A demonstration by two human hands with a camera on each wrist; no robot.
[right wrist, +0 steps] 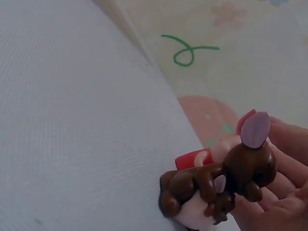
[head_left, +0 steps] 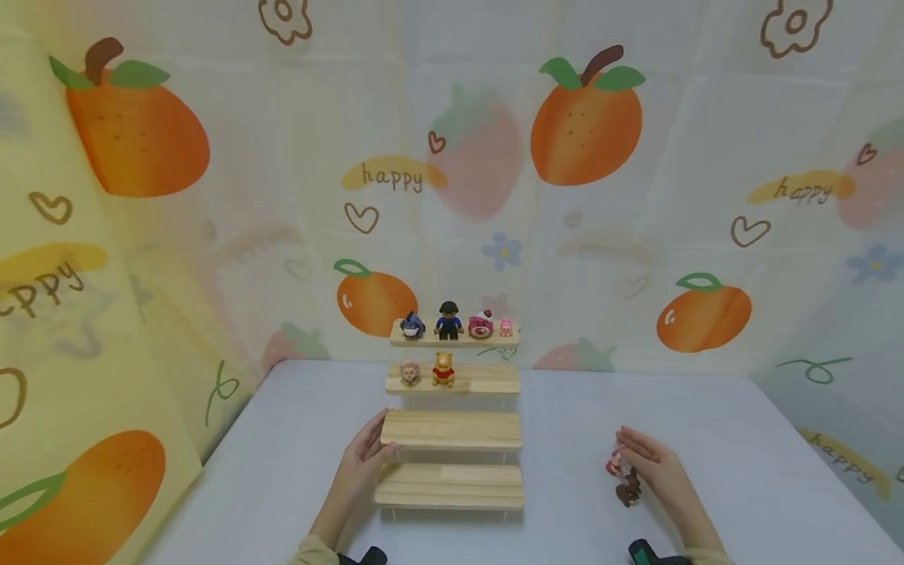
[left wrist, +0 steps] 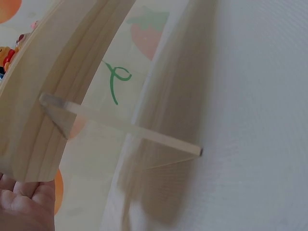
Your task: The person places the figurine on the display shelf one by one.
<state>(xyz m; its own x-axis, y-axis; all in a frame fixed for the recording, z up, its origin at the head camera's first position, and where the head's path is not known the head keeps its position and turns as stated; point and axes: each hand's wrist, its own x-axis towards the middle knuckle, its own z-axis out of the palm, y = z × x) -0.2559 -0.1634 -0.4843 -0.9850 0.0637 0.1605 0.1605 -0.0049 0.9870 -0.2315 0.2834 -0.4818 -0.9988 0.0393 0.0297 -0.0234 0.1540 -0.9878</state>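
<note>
Left hand: the left hand [head_left: 365, 459] lies at the left end of the wooden step shelf [head_left: 452, 429], fingers straight and resting against the end of the third step from the top; its grip is loose and flat, curled round nothing. In the left wrist view the fingertips [left wrist: 24, 202] sit just under the end of a plank.
Right hand: the right hand [head_left: 653, 464] rests on the desk [head_left: 741, 455], well to the right of the shelf, with two small toys against its palm side. Whether its grip closes round them cannot be told; the right wrist view shows the fingers [right wrist: 284, 163] lying behind and touching them.
Brown toy: the brown animal toy [right wrist: 219, 185], with a pink-lined ear, sits on the desk, touching the hand.
Red and pink toy: the red and pink toy [right wrist: 216, 151] stands just behind the brown one, mostly hidden by it.
Shelf, top step: four small toys in a row, a blue toy [head_left: 412, 325], a dark-haired figure [head_left: 448, 320], a pink bear head [head_left: 480, 324] and a tiny pink toy [head_left: 505, 327].
Shelf, second step: a pale lion-like toy [head_left: 410, 372] beside a yellow bear in red [head_left: 442, 369], both towards the left.
Backdrop: a cloth printed with oranges, strawberries and hearts [head_left: 586, 118].
</note>
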